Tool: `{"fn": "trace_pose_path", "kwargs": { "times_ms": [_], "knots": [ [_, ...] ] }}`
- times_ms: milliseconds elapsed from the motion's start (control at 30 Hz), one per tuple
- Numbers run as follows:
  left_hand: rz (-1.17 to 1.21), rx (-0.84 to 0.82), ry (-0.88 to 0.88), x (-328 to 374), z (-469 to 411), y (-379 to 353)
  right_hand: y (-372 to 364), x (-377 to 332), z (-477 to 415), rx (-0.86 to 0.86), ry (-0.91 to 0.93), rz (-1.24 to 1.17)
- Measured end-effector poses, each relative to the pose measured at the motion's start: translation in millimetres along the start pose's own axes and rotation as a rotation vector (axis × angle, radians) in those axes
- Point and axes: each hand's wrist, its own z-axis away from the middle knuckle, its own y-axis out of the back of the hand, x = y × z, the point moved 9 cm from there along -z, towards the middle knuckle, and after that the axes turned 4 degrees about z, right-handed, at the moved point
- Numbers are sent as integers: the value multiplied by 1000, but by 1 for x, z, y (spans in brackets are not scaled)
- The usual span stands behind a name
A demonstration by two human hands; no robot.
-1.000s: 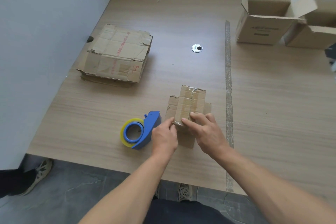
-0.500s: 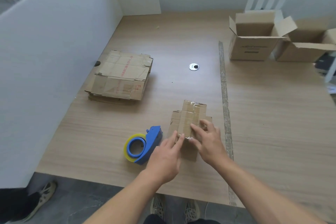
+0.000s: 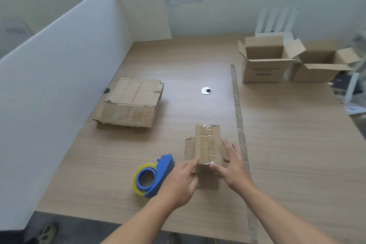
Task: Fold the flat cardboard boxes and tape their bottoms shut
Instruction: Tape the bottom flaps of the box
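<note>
A small cardboard box [image 3: 207, 144] stands bottom-up near the table's front, with clear tape along its closed flaps. My left hand [image 3: 182, 180] touches its near left corner with straight fingers. My right hand [image 3: 232, 166] lies flat against its right side, thumb on the taped near edge. A blue tape dispenser [image 3: 153, 177] with a yellowish roll lies just left of my left hand. A stack of flat cardboard boxes [image 3: 129, 103] rests further left, near the white wall.
Two folded boxes stand open at the back right, one [image 3: 263, 61] in front of the other [image 3: 320, 65]. A white partition [image 3: 59, 85] borders the table's left side. A metal cable grommet [image 3: 206, 90] sits mid-table. A seam strip [image 3: 238, 115] runs front to back.
The camera has tilted up, showing the back wall and sign. Both hands have opened and slid to the box's sides; before, their fingertips pressed the tape on its near edge.
</note>
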Motion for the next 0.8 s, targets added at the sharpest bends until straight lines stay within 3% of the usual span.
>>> {"fn": "trace_pose_path", "kwargs": {
  "times_ms": [133,233,433,533,633,800],
  "knots": [
    [260,70,162,-5,-18,9,-8,24,8,-146,-227,-273],
    [350,52,244,-3,-31,13,-2,22,12,-164,-250,-336],
    [152,70,208,1,-55,29,-9,22,15,-101,-368,-417],
    [103,58,186,0,-66,34,-10,22,13,-19,-366,-321],
    [155,96,198,0,-78,40,-17,20,17,-86,-332,-182],
    [92,66,190,-7,-86,36,-20,30,27,-166,-419,-403]
  ]
}}
